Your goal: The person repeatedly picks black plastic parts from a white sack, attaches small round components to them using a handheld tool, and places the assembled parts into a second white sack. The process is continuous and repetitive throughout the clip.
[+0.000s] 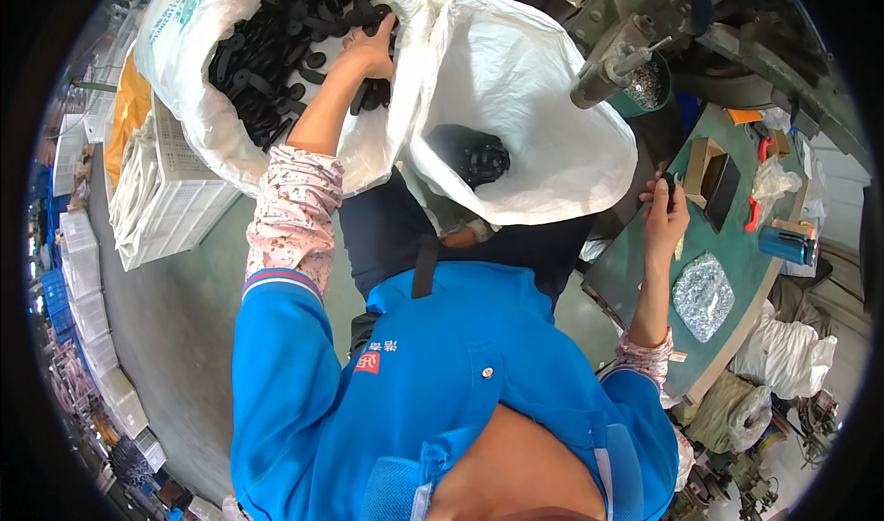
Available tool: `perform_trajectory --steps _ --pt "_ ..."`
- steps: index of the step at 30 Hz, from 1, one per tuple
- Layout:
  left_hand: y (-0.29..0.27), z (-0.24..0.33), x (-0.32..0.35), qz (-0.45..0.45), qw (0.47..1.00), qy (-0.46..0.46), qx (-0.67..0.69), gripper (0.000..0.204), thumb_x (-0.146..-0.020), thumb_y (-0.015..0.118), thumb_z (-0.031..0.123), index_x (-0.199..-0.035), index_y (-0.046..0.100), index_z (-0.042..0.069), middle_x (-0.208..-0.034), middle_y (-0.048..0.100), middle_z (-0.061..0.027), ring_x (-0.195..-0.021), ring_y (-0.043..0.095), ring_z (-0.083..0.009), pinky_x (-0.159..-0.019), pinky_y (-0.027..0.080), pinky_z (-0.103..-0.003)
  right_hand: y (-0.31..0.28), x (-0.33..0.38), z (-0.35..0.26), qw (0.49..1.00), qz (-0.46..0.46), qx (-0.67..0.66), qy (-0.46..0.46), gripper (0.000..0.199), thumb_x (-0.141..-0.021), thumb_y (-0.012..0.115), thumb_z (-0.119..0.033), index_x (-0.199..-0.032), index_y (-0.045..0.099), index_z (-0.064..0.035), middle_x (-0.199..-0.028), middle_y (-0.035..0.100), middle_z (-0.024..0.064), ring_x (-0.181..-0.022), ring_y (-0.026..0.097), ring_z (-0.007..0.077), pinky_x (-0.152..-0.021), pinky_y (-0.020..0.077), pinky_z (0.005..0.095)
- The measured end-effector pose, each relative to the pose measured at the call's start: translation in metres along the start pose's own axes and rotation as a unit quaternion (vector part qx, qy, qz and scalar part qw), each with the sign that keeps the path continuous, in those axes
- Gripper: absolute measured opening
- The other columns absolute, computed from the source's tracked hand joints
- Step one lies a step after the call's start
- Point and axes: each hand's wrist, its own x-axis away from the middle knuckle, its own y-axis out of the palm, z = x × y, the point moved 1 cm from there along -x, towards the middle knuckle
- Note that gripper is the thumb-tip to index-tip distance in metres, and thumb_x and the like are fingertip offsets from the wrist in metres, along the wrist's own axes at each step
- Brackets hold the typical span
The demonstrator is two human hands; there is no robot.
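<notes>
Left hand (371,53) closes on stiff, light black plastic parts (267,52) inside the white sack (184,24); right hand (667,210) pinches one beside it.

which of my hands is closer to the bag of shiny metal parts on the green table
Right. Your right hand is over the green table's edge, just up-left of the clear bag of shiny metal parts, apart from it. Your left hand is far off, in the white sack of black parts.

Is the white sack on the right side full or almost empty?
Almost empty. The right white sack shows mostly bare inner wall, with only a few black parts at the bottom.
</notes>
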Motion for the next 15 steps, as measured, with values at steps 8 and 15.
perform_trajectory --steps 8,15 --pt "-0.027 -0.018 0.025 -0.092 0.989 0.11 0.044 0.09 -0.06 0.076 0.01 -0.138 0.033 0.028 -0.124 0.037 -0.0314 -0.085 0.062 -0.0399 -0.061 0.057 -0.037 0.006 0.009 -0.003 0.999 -0.008 -0.025 -0.028 0.026 -0.097 0.056 -0.024 -0.108 0.063 -0.0013 -0.089 0.065 0.0033 -0.069 0.057 0.0042 -0.052 0.039 0.0171" --pt "0.003 -0.035 0.046 0.03 0.983 0.181 0.026 0.073 -0.07 0.06 0.004 -0.136 0.037 0.023 -0.115 0.041 -0.0356 -0.1 0.053 -0.0503 -0.093 0.045 -0.043 0.008 0.008 -0.01 0.997 -0.034 -0.025 -0.06 0.026 -0.097 0.055 -0.02 -0.111 0.062 0.0005 -0.091 0.066 0.0045 -0.069 0.058 0.0041 -0.051 0.0406 0.0171"
